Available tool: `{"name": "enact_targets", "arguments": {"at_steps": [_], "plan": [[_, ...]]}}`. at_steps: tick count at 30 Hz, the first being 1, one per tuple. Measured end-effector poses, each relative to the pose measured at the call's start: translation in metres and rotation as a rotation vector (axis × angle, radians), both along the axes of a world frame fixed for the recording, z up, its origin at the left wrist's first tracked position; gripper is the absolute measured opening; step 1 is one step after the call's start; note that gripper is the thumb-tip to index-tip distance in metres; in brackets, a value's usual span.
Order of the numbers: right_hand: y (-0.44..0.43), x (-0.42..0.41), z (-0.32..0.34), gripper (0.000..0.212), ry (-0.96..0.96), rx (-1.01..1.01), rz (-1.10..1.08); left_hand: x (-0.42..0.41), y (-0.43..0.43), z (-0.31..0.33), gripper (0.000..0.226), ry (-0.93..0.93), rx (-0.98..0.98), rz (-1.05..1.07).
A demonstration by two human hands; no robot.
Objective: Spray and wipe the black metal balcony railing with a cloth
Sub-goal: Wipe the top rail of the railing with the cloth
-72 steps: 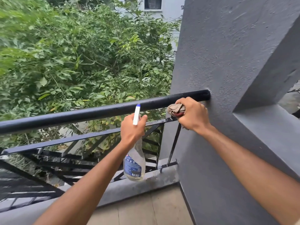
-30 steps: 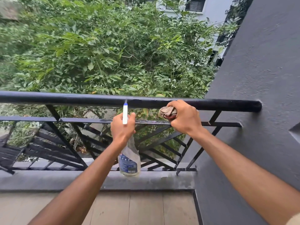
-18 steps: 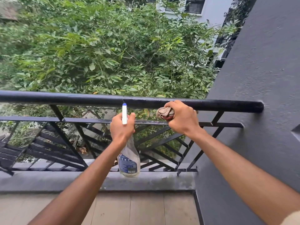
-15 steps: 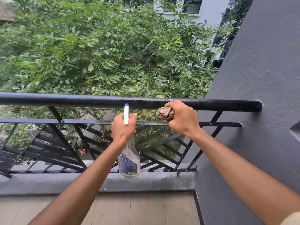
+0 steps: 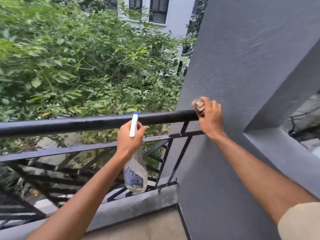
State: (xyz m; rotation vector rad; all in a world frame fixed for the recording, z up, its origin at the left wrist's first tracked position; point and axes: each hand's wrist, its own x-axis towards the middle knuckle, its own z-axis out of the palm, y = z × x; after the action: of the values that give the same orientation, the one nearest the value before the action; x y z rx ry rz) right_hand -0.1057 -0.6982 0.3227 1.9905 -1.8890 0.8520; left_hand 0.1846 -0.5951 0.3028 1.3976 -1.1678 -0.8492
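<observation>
The black metal balcony railing (image 5: 83,123) runs from the left edge to the grey wall, with thinner bars and slanted slats below its round top rail. My right hand (image 5: 210,118) grips a crumpled brownish cloth (image 5: 198,105) and presses it on the rail's right end, where the rail meets the wall. My left hand (image 5: 129,137) holds a clear spray bottle (image 5: 136,172) by the neck, just below the top rail; its white nozzle with a blue tip points up and the body hangs down.
A grey textured wall (image 5: 242,66) with a recessed ledge (image 5: 285,149) fills the right side. Dense green foliage (image 5: 78,66) and a white building lie beyond the railing. A grey concrete kerb (image 5: 138,205) sits under the railing, with beige floor tiles (image 5: 155,227) below.
My right hand slid the cloth rightward along the top rail to its end at the wall. The view swung right. The left hand kept the bottle near the rail.
</observation>
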Motion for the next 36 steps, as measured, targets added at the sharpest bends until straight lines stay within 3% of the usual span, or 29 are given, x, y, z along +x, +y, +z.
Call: {"name": "enact_targets", "arguments": {"at_steps": [6, 13, 16, 24, 28, 30, 32, 36], "plan": [[-0.047, -0.060, -0.008, 0.071, 0.025, 0.143, -0.150, -0.055, -0.029, 0.012, 0.017, 0.065, -0.004, -0.048], [-0.044, -0.067, -0.030, 0.067, -0.188, 0.146, 0.029, -0.076, -0.046, 0.016, 0.021, 0.094, -0.009, -0.053], [-0.037, -0.064, -0.028, 0.063, -0.153, 0.214, 0.123, -0.085, -0.053, 0.011, 0.021, 0.065, -0.009, -0.069], [-0.053, -0.085, -0.006, 0.036, 0.150, 0.028, 0.199, -0.107, -0.058, 0.015, 0.019, 0.066, -0.011, -0.131], [-0.065, -0.065, -0.020, 0.038, 0.038, 0.036, 0.223, -0.106, -0.062, 0.013, 0.016, 0.132, 0.007, -0.117], [-0.067, -0.063, -0.028, 0.032, -0.044, -0.077, 0.207, -0.103, -0.061, 0.014, 0.016, 0.149, 0.010, -0.088], [-0.075, -0.069, -0.030, 0.022, -0.045, -0.175, 0.233, -0.098, -0.059, 0.011, 0.019, 0.175, 0.022, -0.043], [-0.091, -0.075, -0.023, 0.018, -0.034, -0.131, 0.135, -0.076, -0.049, 0.005, 0.023, 0.155, 0.026, 0.009]]}}
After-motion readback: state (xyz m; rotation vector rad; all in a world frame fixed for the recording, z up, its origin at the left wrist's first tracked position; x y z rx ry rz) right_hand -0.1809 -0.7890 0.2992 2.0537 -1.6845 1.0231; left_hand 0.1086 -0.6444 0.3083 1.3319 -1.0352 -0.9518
